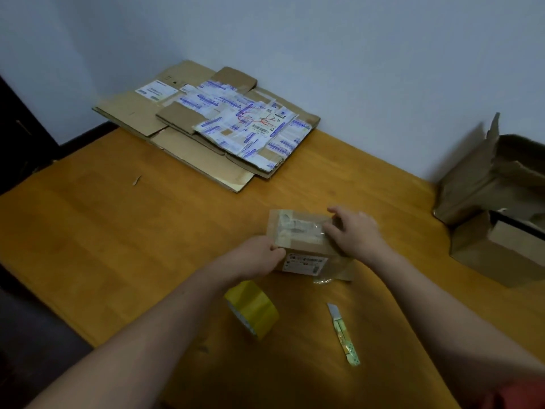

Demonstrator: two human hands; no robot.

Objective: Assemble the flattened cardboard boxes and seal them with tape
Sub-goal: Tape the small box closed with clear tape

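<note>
Right, surroundings first: on the wooden table, in the upper centre of the frame, a stack of flattened boxes plastered with printed labels and pushed up against the white wall; several sheets, exact count hard to tell. At the right edge, two open cartons, flaps up, well apart from the hands. Left of centre, one small scrap lying alone on the wood. Lower centre, one yellow tape roll lying tilted just beside the left forearm. To its right, one utility knife, blade out and pointing up-frame, long axis nearly top to bottom.

Now the main thing: one small box, assembled, sitting on the table just below the middle of the frame. Long axis running left to right, dipping slightly toward the lower right; taped top face up, white label on the near side facing the camera. Gripped at its near-left corner by the left hand, fingers curled onto the edge. Held at the right end of the top by the right hand, thumb and fingers bent over the tape, that end of the box hidden underneath. Hands apart, one at each end. One crumpled bit of clear film touching the box's near bottom edge.
</note>
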